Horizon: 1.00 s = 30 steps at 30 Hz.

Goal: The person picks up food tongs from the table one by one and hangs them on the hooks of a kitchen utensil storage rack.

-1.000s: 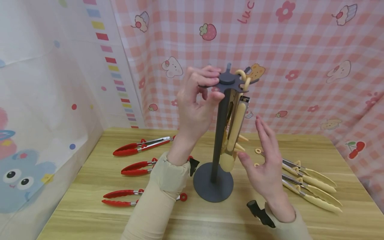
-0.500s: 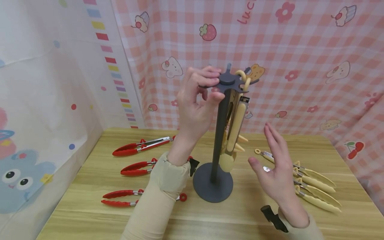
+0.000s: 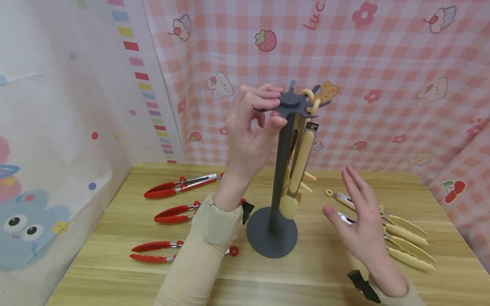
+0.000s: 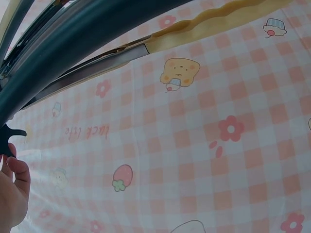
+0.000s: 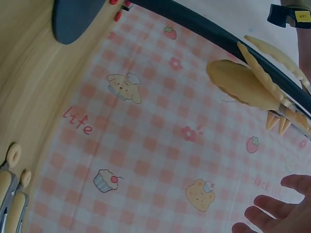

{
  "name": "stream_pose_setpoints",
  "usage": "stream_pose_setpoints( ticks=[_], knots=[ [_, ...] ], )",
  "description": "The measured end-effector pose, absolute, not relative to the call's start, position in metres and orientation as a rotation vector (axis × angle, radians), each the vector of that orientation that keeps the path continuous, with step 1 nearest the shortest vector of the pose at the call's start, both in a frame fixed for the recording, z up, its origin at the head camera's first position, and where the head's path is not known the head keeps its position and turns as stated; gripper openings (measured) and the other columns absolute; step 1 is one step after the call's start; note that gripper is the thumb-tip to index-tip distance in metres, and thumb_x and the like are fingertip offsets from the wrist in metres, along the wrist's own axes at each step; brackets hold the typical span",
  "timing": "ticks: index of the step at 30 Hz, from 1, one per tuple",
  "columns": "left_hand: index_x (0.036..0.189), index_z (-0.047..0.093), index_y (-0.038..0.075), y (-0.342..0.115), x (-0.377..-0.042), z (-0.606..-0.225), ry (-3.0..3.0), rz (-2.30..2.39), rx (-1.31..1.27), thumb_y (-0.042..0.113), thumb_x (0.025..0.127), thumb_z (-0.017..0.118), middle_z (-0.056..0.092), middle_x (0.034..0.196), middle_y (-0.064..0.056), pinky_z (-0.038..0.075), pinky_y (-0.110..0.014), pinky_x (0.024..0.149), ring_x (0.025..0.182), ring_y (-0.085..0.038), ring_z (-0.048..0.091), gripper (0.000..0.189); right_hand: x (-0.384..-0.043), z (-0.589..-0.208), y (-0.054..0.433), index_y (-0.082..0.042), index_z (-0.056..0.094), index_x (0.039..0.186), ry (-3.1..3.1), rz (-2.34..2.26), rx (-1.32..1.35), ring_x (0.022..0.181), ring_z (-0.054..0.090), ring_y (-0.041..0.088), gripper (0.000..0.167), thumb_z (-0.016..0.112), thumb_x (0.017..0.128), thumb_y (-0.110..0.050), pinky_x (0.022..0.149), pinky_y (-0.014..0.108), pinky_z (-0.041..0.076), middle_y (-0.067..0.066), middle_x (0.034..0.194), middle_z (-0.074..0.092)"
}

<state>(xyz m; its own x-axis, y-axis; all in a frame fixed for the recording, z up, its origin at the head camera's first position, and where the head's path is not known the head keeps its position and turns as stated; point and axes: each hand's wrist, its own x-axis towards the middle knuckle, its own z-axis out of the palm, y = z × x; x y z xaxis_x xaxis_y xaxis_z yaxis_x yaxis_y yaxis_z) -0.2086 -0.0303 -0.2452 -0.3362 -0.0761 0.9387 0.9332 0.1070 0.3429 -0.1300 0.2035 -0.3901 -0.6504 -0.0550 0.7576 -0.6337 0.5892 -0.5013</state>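
Note:
A dark grey utensil stand point(image 3: 280, 182) rises from a round base, with a hooked disc on top. My left hand point(image 3: 250, 131) pinches the left side of that disc, fingers above and thumb below. Two pale yellow rings loop over hooks on the right, and cream tongs point(image 3: 301, 163) hang from them along the pole; their scalloped heads point(image 5: 243, 85) show in the right wrist view. My right hand point(image 3: 363, 229) holds nothing, its fingers spread and extended. It is above the table, right of the stand, and partly covers the cream tongs point(image 3: 409, 231) lying there.
Three red tongs lie left of the stand: a far pair point(image 3: 166, 191), a middle pair point(image 3: 172, 215) and a near pair point(image 3: 153, 257) partly behind my left sleeve. A checked curtain point(image 3: 229, 51) hangs behind the wooden table point(image 3: 268, 280).
My right hand has moved away from the hanging tongs, rightward and slightly nearer to me. My left hand has stayed on the disc, and the stand has not visibly moved.

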Motion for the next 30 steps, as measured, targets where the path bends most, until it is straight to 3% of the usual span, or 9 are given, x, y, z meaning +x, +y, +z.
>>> stream_pose_setpoints(
  ticks=[5, 8, 10, 12, 14, 16, 18, 30],
  knots=[
    [0.098, 0.061, -0.007, -0.03, -0.209, -0.244, -1.469, -1.393, -0.901, 0.072, 0.096, 0.05, 0.064, 0.107, -0.028, 0.037, -0.018, 0.061, 0.115, -0.039, 0.071, 0.079, -0.133, -0.398, 0.211, -0.008, 0.052, 0.155, -2.117, 0.983, 0.535, 0.155, 0.036, 0.006, 0.086, 0.059, 0.096, -0.071, 0.123, 0.015, 0.025, 0.009, 0.165, 0.046],
    [0.098, 0.061, -0.006, -0.03, -0.208, -0.244, -1.472, -1.389, -0.902, 0.072, 0.096, 0.05, 0.064, 0.107, -0.028, 0.037, -0.02, 0.06, 0.114, -0.039, 0.071, 0.079, -0.135, -0.405, 0.217, -0.009, 0.052, 0.154, -2.139, 0.94, 0.532, 0.154, 0.04, 0.015, 0.085, 0.06, 0.096, -0.07, 0.124, 0.017, 0.025, 0.015, 0.163, 0.048],
    [0.098, 0.061, -0.006, -0.029, -0.209, -0.244, -1.475, -1.389, -0.902, 0.072, 0.096, 0.05, 0.064, 0.107, -0.028, 0.037, -0.021, 0.059, 0.114, -0.038, 0.072, 0.079, -0.136, -0.409, 0.222, -0.01, 0.052, 0.155, -2.177, 0.91, 0.517, 0.153, 0.044, 0.03, 0.085, 0.06, 0.096, -0.07, 0.127, 0.031, 0.031, 0.02, 0.162, 0.049],
    [0.098, 0.061, -0.006, -0.029, -0.209, -0.244, -1.475, -1.389, -0.902, 0.072, 0.096, 0.05, 0.064, 0.107, -0.028, 0.037, -0.022, 0.059, 0.114, -0.038, 0.072, 0.079, -0.136, -0.411, 0.229, -0.012, 0.051, 0.156, -2.245, 0.9, 0.489, 0.15, 0.043, 0.044, 0.077, 0.069, 0.097, -0.058, 0.126, 0.052, 0.035, 0.023, 0.162, 0.047],
    [0.098, 0.061, -0.006, -0.029, -0.209, -0.244, -1.476, -1.39, -0.904, 0.072, 0.096, 0.05, 0.064, 0.107, -0.028, 0.037, -0.022, 0.059, 0.113, -0.038, 0.072, 0.079, -0.136, -0.413, 0.236, -0.013, 0.048, 0.158, -2.326, 0.892, 0.456, 0.146, 0.041, 0.055, 0.075, 0.077, 0.096, -0.044, 0.116, 0.073, 0.036, 0.025, 0.163, 0.045],
    [0.098, 0.06, -0.006, -0.029, -0.209, -0.245, -1.474, -1.39, -0.905, 0.072, 0.096, 0.05, 0.064, 0.107, -0.028, 0.037, -0.021, 0.059, 0.113, -0.039, 0.072, 0.079, -0.137, -0.415, 0.243, -0.014, 0.046, 0.159, -2.401, 0.882, 0.43, 0.145, 0.039, 0.059, 0.079, 0.083, 0.091, -0.029, 0.106, 0.083, 0.034, 0.026, 0.164, 0.043],
    [0.098, 0.06, -0.006, -0.03, -0.208, -0.245, -1.476, -1.389, -0.903, 0.072, 0.097, 0.049, 0.064, 0.107, -0.028, 0.036, -0.021, 0.059, 0.113, -0.039, 0.071, 0.079, -0.138, -0.416, 0.248, -0.014, 0.045, 0.16, -2.457, 0.861, 0.415, 0.144, 0.039, 0.06, 0.084, 0.086, 0.087, -0.022, 0.106, 0.083, 0.033, 0.026, 0.164, 0.041],
    [0.098, 0.061, -0.005, -0.032, -0.208, -0.244, -1.492, -1.377, -0.891, 0.073, 0.096, 0.05, 0.065, 0.107, -0.027, 0.036, -0.021, 0.059, 0.114, -0.037, 0.072, 0.079, -0.144, -0.428, 0.265, -0.006, 0.051, 0.154, -2.545, 0.768, 0.413, 0.136, 0.046, 0.061, 0.081, 0.088, 0.086, -0.028, 0.102, 0.08, 0.037, 0.032, 0.155, 0.049]
  ],
)
